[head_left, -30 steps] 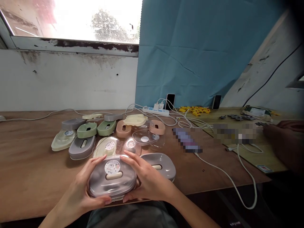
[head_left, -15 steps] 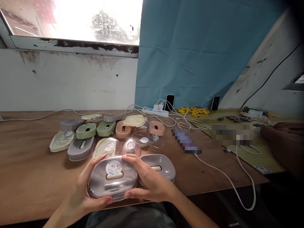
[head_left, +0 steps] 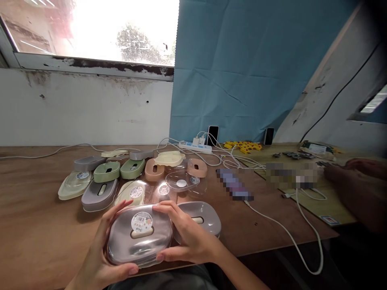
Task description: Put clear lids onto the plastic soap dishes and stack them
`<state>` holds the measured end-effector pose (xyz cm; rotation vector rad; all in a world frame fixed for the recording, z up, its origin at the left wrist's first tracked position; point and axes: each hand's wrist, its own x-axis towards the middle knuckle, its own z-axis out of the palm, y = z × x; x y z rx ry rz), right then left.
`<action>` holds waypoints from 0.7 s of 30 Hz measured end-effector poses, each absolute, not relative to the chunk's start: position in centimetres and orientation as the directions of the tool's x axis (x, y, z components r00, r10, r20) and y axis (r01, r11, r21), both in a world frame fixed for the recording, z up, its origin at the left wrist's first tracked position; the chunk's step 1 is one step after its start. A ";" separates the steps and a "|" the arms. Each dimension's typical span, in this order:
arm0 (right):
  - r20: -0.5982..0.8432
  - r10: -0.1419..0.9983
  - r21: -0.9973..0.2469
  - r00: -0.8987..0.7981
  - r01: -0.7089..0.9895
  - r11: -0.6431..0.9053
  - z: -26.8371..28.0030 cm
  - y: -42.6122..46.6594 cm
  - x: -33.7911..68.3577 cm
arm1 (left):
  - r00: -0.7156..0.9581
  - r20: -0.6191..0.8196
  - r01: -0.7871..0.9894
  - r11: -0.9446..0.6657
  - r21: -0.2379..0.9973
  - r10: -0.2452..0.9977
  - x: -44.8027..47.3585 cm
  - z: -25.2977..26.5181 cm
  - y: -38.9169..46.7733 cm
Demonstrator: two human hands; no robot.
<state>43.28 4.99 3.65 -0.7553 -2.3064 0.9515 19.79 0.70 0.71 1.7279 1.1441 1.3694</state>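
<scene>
Between my two hands is a grey oval plastic box (head_left: 121,241) with a clear cover, a round printed label and a cream bar in a slot on top. My left hand (head_left: 101,245) wraps its left side, thumb at the near edge. Gripping the right side is my right hand (head_left: 189,235), fingers on the far edge and thumb near the front. A second grey box (head_left: 208,217) rests on the table just behind my right hand, partly hidden by it. Beyond the held box lie a cream piece (head_left: 128,191) and a clear cover (head_left: 178,181).
Green rings (head_left: 106,172), orange rings (head_left: 155,169) and another grey box (head_left: 99,195) crowd the table's middle left. A power strip (head_left: 195,147) with white cables stands behind. A blurred phone (head_left: 234,185) lies right. Another person's hands (head_left: 347,177) work at the far right.
The view has tilted and shifted slightly, so the table sits lower in it. The held box has tipped a little and moved slightly left; both my hands still hold it.
</scene>
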 end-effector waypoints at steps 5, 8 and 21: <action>0.269 0.676 -0.743 -0.686 0.299 0.599 3.2 5.1 43.2 | 0.073 0.386 0.167 -0.393 0.904 0.919 19.5 0.0 1.0; 0.279 0.685 -0.747 -0.673 0.296 0.595 2.9 5.0 43.1 | 0.075 0.397 0.143 -0.404 0.904 0.915 19.3 -0.3 1.2; 0.264 0.708 -0.724 -0.655 0.350 0.594 2.2 5.0 43.0 | 0.185 0.455 0.179 -0.485 0.856 0.871 18.6 -1.2 1.7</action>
